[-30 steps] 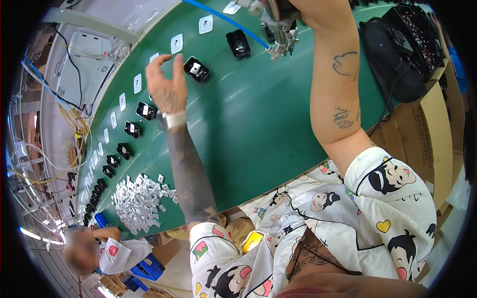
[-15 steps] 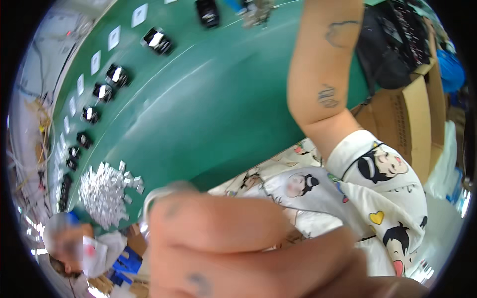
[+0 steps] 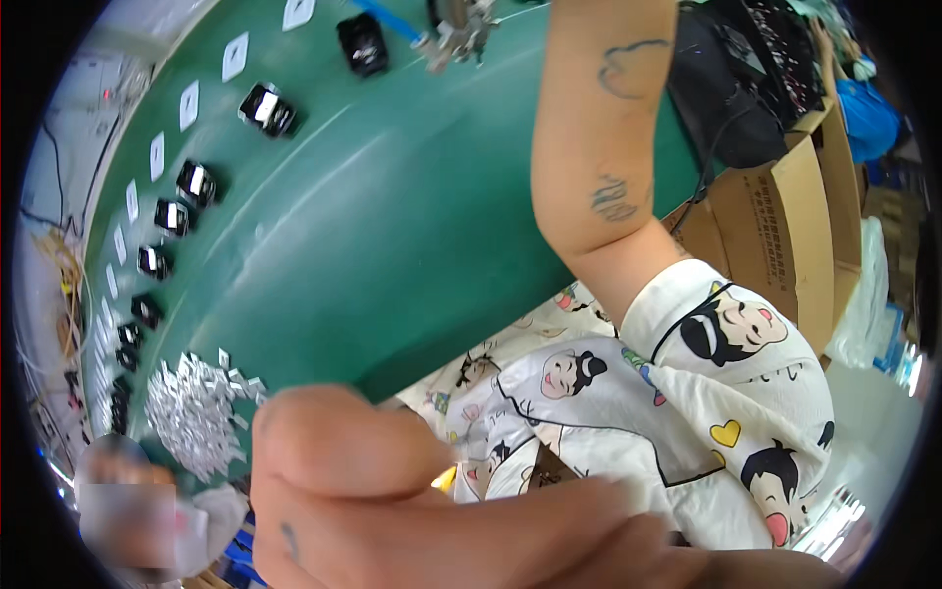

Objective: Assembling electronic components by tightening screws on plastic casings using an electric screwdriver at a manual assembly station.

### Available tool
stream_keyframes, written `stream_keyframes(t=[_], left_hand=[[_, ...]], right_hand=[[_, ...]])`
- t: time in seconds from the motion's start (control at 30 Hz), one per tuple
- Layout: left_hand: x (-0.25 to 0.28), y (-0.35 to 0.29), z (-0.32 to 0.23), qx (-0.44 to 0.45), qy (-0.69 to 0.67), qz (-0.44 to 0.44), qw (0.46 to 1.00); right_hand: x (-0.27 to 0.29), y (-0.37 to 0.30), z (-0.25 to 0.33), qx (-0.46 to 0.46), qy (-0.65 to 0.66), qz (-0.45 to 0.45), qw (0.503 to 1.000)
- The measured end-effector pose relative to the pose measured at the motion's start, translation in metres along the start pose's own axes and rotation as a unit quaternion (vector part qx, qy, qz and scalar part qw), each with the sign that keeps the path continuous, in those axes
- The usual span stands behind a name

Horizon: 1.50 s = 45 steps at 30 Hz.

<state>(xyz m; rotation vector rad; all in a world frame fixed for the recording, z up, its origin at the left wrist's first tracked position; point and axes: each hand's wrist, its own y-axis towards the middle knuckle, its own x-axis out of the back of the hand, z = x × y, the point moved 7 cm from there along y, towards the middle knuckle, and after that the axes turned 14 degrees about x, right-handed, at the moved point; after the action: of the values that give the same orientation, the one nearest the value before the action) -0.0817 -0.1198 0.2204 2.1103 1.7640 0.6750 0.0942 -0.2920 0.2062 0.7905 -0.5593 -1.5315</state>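
Left hand point(image 3: 392, 481) is up close to the camera, motion-blurred, fingers curled in; can't tell if it has hold of anything. Right hand is out of view past the far side, so opening and grip unknown; right forearm point(image 3: 606, 128) reaches far, just right of the metal tool head point(image 3: 459, 34) on its blue hose point(image 3: 391, 20). Nearest black housing point(image 3: 363, 45) sits far on the green bench point(image 3: 392, 226), left of the tool head; more housings point(image 3: 268, 110) run down the left side. Risks, my read: hose passes close by that housing, could catch and shift it; left hand dropping carelessly could scatter the loose silver-white pieces point(image 3: 196, 417), near left. Fingers could get nipped if they're at the tool. Writing: dark printed characters on the cardboard box point(image 3: 765, 226), right; script-like ink on the forearm. No brand legible on the housings.
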Motion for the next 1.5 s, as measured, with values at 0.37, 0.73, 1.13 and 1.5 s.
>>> stream_keyframes(t=[0.37,0.73,1.13,1.5], left_hand=[[0.004,0.107,0.244,-0.03,0.37,0.144,0.918],[-0.018,0.12,0.304,0.01,0.386,0.187,0.903],[0.027,0.004,0.295,0.281,0.097,0.046,0.954],[0.021,0.004,0.294,0.261,-0.005,0.056,0.964]], right_hand=[[0.022,0.002,0.006,0.0,-0.074,-0.024,0.997],[0.012,0.0,0.007,0.059,-0.032,0.002,0.998],[-0.039,-0.012,-0.004,-0.086,0.129,-0.047,0.987],[-0.061,-0.023,-0.02,-0.085,0.173,-0.021,0.981]])
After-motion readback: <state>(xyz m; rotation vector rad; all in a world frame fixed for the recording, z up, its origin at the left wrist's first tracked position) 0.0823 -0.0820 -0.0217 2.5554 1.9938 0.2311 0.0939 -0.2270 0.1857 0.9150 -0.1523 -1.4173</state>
